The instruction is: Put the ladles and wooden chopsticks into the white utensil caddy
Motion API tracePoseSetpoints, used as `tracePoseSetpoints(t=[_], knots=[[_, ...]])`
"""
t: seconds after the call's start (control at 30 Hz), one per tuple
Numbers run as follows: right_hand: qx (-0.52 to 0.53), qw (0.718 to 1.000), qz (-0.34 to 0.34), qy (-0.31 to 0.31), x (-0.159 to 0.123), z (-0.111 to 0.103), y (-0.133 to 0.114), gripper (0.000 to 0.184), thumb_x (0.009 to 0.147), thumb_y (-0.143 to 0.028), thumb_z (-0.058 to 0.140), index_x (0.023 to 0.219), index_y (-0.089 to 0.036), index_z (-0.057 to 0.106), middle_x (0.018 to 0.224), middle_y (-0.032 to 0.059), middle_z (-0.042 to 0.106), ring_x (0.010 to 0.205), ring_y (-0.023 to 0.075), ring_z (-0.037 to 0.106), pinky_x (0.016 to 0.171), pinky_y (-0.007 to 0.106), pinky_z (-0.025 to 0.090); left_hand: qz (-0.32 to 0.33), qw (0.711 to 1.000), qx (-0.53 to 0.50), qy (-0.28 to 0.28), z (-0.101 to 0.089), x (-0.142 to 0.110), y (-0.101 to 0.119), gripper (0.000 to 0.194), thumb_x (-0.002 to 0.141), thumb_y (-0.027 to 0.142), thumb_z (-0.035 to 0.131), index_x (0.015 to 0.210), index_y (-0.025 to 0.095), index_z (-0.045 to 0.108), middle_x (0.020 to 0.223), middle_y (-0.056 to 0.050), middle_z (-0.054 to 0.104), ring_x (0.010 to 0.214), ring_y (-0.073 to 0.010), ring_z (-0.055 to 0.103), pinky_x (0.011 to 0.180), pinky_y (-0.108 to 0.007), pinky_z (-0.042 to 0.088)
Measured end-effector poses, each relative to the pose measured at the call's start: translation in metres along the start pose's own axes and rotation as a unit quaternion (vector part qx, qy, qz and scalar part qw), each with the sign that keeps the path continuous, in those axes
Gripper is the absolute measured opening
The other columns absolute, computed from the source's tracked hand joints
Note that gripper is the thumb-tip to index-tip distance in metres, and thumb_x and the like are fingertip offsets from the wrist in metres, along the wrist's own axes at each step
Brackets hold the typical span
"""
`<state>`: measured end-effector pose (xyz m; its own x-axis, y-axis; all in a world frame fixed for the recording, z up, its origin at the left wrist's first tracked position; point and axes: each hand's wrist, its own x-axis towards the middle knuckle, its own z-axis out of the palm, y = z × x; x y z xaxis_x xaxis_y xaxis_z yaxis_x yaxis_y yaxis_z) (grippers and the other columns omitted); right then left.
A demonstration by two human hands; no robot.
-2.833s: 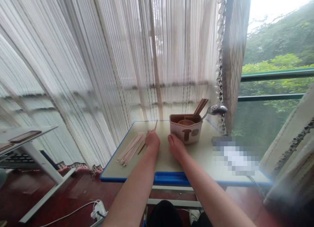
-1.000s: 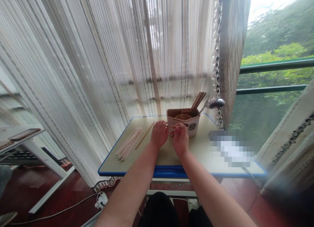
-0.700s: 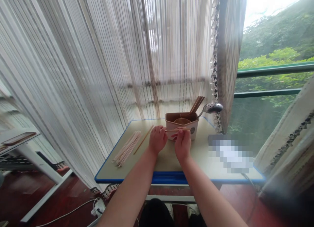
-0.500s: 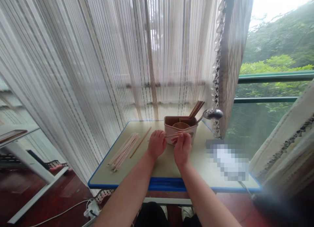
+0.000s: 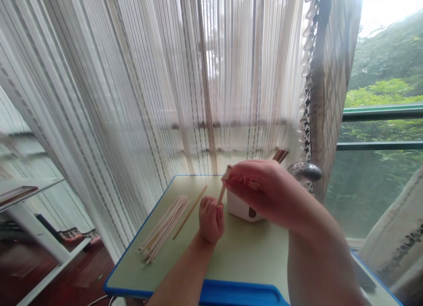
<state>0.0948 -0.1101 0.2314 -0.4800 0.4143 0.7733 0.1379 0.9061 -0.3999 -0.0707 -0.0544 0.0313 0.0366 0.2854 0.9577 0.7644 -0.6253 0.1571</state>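
My left hand (image 5: 211,220) is closed in a fist around light wooden chopsticks (image 5: 221,196), which slant upward; I cannot tell their number. At their upper end my right hand (image 5: 261,187) pinches them between thumb and fingers. Partly hidden behind the right hand stands a pale utensil holder (image 5: 236,205), with dark brown chopsticks (image 5: 280,155) and a perforated metal spoon (image 5: 306,170) sticking out. Left of my left hand lies one brown chopstick (image 5: 190,212). Beyond it is a loose bundle of pale chopsticks (image 5: 163,229).
The blue-edged table (image 5: 244,257) carries everything. A sheer striped curtain (image 5: 148,77) hangs right behind it. On the right are a window with green rails (image 5: 383,112) and a grey object (image 5: 363,273), mostly covered by my right forearm. A white desk (image 5: 36,187) stands at the left.
The chopsticks between my hands have gone from nearly level to steeply upright. My right hand has risen and come closer to the camera, now covering much of the holder. The view has shifted.
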Motion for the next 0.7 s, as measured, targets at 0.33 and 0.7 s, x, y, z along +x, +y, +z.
tracePoseSetpoints(t=[0.33, 0.7], knots=[[-0.069, 0.993, 0.069, 0.071, -0.031, -0.051, -0.005, 0.006, 0.079, -0.022, 0.06, 0.082, -0.019, 0.063, 0.075, 0.0004, 0.066, 0.065, 0.0111, 0.061, 0.055, 0.02, 0.05, -0.012, 0.996, -0.068, -0.065, 0.001, 0.026, 0.034, 0.017, 0.087, 0.016, 0.035, 0.088, 0.017, 0.052, 0.082, -0.007, 0.056, 0.08, -0.0197, 0.051, 0.074, -0.036, 0.041], [-0.158, 0.911, 0.04, 0.378, -0.018, -0.058, 0.025, 0.012, 0.087, -0.026, 0.049, 0.094, -0.021, 0.058, 0.088, 0.0009, 0.066, 0.073, 0.0117, 0.062, 0.061, 0.025, 0.051, -0.023, 0.973, -0.097, -0.207, 0.054, 0.137, 0.068, 0.019, 0.088, 0.021, 0.045, 0.095, 0.018, 0.063, 0.088, -0.005, 0.064, 0.08, -0.0154, 0.057, 0.074, -0.029, 0.047]])
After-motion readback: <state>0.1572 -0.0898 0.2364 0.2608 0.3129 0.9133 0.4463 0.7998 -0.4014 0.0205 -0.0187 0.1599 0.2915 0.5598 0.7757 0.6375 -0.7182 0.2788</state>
